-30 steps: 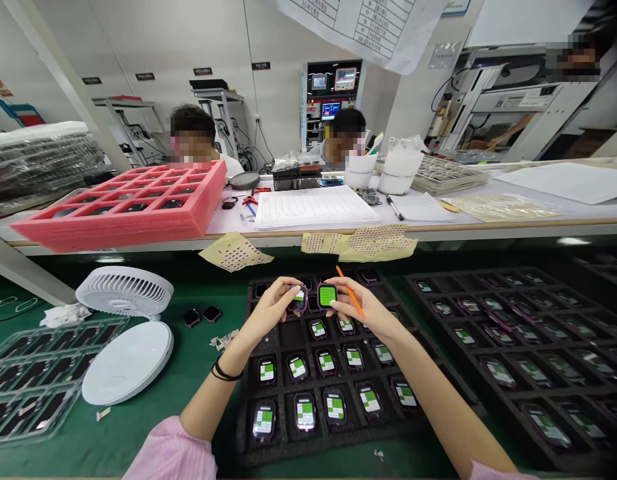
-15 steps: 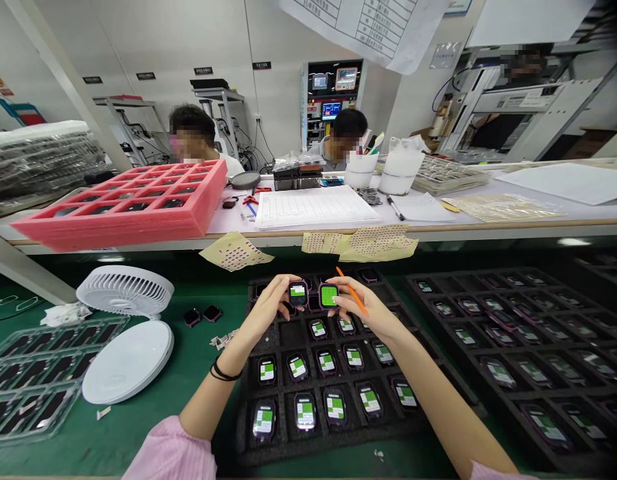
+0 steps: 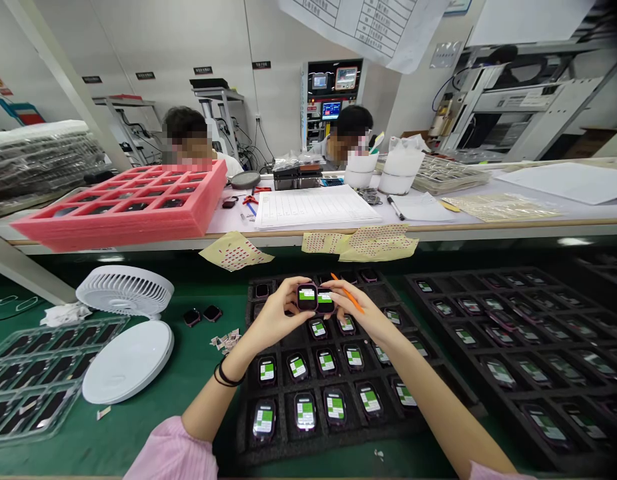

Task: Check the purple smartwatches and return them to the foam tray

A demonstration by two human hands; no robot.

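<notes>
Two smartwatch bodies with lit green-and-white screens are held side by side over a black foam tray (image 3: 283,333). My left hand (image 3: 283,310) is closed around the left smartwatch (image 3: 307,297). The right smartwatch (image 3: 325,300) is in my right hand (image 3: 355,307), its edge close against the other one; whether they touch I cannot tell. An orange stick (image 3: 347,292), perhaps a pen, also rests between the fingers of my right hand. Below, the tray's compartments hold several more lit watches (image 3: 305,411).
A white fan (image 3: 128,363) stands left, beside clear trays (image 3: 63,380) of dark parts. Two dark watches (image 3: 212,312) and small paper bits (image 3: 227,341) lie on the green mat. Another watch tray (image 3: 488,360) is right. A shelf (image 3: 238,235) with a pink foam tray (image 3: 113,230) crosses ahead.
The two watches have come together from being apart, the left one moving right. The right watch's screen went from a full green grid to green-and-white blocks.
</notes>
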